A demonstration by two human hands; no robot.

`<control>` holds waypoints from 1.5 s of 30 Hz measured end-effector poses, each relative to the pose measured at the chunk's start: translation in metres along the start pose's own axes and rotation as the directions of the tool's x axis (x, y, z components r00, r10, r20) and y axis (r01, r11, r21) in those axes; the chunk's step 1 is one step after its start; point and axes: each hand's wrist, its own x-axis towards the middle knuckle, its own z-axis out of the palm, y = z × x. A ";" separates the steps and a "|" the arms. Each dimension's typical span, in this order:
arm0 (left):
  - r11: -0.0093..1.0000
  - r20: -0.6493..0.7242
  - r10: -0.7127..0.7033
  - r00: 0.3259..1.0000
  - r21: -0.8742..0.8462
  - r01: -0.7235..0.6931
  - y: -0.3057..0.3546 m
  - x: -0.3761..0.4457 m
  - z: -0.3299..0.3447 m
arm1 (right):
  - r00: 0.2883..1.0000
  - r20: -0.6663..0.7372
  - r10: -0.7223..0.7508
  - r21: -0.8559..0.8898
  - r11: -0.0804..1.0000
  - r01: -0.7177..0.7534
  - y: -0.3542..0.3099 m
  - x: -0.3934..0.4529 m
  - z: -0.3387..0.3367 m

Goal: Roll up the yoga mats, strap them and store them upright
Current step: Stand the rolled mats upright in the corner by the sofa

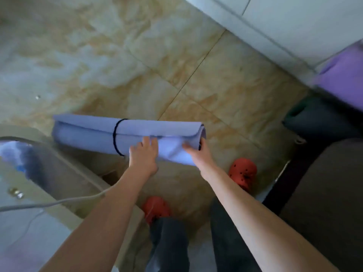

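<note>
Head view: rolled light-blue foam yoga mat point(125, 134) held level above the marbled beige tile floor point(225, 79), thin black strap point(115, 137) looped round it. Left hand point(144, 154) grips mid-roll, arm outstretched; right hand point(198, 151) clasps the right end.

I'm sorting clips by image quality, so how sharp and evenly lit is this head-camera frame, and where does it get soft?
Head view: soft all over, with light motion blur; the rolled mat and its dark strap read clearest at centre. The purple mat at the right edge and the left corner smear badly. Wide-angle bending shows in the arms. Lighting is dim and diffuse, with a pale sheen on the floor tiles.
</note>
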 end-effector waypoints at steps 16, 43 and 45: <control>0.596 -0.304 0.799 0.519 0.514 -0.616 0.176 -0.074 -0.314 | 0.678 -0.054 -0.733 -0.753 0.476 0.455 -0.180 -0.168 -0.209; 0.066 0.278 0.914 0.294 0.615 -0.786 0.658 -0.057 -0.417 | 0.514 -0.856 -0.058 0.095 0.959 0.268 -0.084 -0.207 -0.684; 0.055 0.363 0.864 0.349 0.621 -0.782 0.666 -0.049 -0.404 | 0.495 -0.868 0.038 0.177 0.956 0.236 -0.066 -0.191 -0.692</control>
